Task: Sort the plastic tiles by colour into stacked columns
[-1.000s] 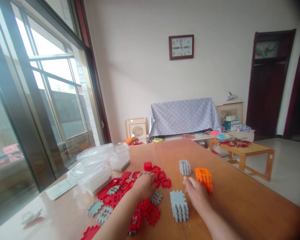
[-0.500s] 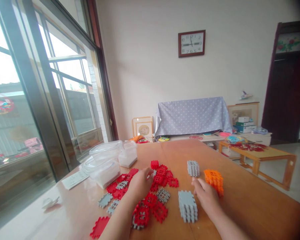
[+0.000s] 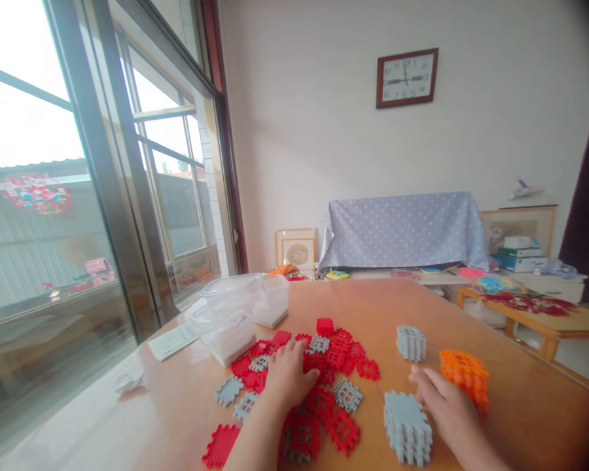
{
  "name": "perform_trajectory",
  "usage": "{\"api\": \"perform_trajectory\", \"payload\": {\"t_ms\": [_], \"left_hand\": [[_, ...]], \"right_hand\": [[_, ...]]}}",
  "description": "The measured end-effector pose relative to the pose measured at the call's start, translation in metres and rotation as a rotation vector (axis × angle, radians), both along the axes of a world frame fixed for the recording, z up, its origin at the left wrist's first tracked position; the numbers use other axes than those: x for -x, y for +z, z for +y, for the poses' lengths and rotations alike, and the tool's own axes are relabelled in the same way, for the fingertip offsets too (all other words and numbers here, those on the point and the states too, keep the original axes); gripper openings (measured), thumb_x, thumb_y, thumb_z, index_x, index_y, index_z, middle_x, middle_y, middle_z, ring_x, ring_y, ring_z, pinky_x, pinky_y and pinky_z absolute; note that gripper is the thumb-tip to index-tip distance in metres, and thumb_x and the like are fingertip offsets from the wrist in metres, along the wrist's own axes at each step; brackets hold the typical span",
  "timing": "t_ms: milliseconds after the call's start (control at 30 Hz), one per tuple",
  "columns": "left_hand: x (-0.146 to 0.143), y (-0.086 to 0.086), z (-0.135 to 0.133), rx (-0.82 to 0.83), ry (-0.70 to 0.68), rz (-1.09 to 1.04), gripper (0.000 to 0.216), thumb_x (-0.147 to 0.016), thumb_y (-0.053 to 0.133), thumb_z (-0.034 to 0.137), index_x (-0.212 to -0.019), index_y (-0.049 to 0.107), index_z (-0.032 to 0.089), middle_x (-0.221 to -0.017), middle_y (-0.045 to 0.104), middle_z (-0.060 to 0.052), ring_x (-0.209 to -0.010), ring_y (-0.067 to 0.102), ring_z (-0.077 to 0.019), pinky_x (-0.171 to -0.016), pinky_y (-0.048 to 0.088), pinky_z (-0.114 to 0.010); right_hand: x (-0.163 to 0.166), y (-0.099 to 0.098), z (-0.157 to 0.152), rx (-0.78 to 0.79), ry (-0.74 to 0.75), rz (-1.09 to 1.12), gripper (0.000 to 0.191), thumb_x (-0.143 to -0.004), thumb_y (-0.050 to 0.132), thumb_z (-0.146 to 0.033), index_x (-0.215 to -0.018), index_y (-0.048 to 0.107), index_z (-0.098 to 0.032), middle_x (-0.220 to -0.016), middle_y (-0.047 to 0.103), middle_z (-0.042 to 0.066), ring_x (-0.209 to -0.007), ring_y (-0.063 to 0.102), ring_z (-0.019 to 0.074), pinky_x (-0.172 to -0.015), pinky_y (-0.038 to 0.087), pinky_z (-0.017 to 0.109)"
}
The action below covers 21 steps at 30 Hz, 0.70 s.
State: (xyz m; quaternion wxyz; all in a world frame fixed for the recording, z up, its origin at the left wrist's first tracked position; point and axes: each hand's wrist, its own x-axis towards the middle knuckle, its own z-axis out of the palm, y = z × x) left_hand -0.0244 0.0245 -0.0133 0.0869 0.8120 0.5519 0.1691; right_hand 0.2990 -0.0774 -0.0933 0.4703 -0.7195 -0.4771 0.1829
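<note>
— Where the tabletop (image 3: 368, 307) comes nearest to my remote station, what do I log?

— I log a solid red piece (image 3: 220, 446) at the near left and the larger grey stack (image 3: 407, 426) at the near right, just beside the right hand (image 3: 444, 399).

— State of the fingers?

— On the right hand they curl in loosely; I cannot tell whether anything sits inside. The left hand (image 3: 289, 374) lies palm down with its fingers extended and thumb apart, and I see no grip. It is on or just above the pile of red and grey pieces (image 3: 324, 400); contact is hidden from me.

— Governing relation?

— The pile spreads under and around the left hand, mostly to its right, running away from me. Its pieces are roughly square, so I record no long axis for any one. A grey lattice piece (image 3: 347, 394) lies right of the left thumb, and I judge the left hand nearer to it.

— Edges and room?

— A strip of wood separates pile from stacks, giving sideways room. The orange stack (image 3: 464, 379) bounds the right hand's outer side; the smaller grey stack (image 3: 411, 343) stands beyond its fingertips. Clear containers (image 3: 230, 337) limit the pile's far left. Farther off, I note a dotted cloth (image 3: 402, 229) past the table's far edge.
</note>
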Motion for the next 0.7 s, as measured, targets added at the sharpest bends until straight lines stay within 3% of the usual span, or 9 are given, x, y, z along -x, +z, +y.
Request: {"api": "perform_trajectory", "payload": {"t_ms": [167, 400, 567, 700], "left_hand": [[-0.002, -0.006, 0.001, 0.021, -0.053, 0.054, 0.064, -0.075, 0.069, 0.056, -0.132, 0.06, 0.027, -0.139, 0.061, -0.013, -0.133, 0.048, -0.0403, -0.105, 0.042, -0.055], [-0.005, -0.009, 0.006, -0.058, -0.068, -0.07, 0.025, -0.084, 0.06, 0.033, -0.107, 0.067, 0.025, -0.112, 0.072, -0.009, -0.11, 0.063, -0.0307, -0.095, 0.049, -0.041], [-0.003, -0.01, 0.014, -0.007, -0.036, -0.384, 0.03, -0.086, 0.054, 0.019, -0.113, 0.067, 0.024, -0.114, 0.073, -0.006, -0.111, 0.065, -0.0237, -0.099, 0.046, -0.033], [-0.002, -0.011, 0.021, 0.062, 0.002, -0.731, 0.025, -0.087, 0.059, 0.029, -0.107, 0.069, 0.019, -0.102, 0.075, -0.007, -0.097, 0.068, -0.0227, -0.09, 0.051, -0.033]], "right_hand": [[0.002, 0.001, -0.001, -0.01, 0.007, -0.046, 0.055, -0.092, 0.038, -0.072, -0.07, 0.054, -0.024, -0.058, 0.059, -0.002, -0.062, 0.059, 0.0195, -0.063, 0.042, 0.029], [0.006, 0.007, -0.006, -0.01, 0.023, -0.039, 0.053, -0.092, 0.04, -0.071, -0.067, 0.048, -0.025, -0.059, 0.058, -0.002, -0.061, 0.058, 0.0188, -0.061, 0.041, 0.028], [0.004, 0.004, -0.003, 0.004, 0.012, -0.033, 0.053, -0.089, 0.043, -0.071, -0.066, 0.049, -0.025, -0.059, 0.058, -0.002, -0.062, 0.057, 0.0193, -0.061, 0.04, 0.029], [0.007, 0.011, -0.006, 0.016, 0.025, -0.029, 0.05, -0.089, 0.045, -0.068, -0.066, 0.049, -0.024, -0.059, 0.058, -0.003, -0.062, 0.057, 0.0189, -0.061, 0.039, 0.028]]}}
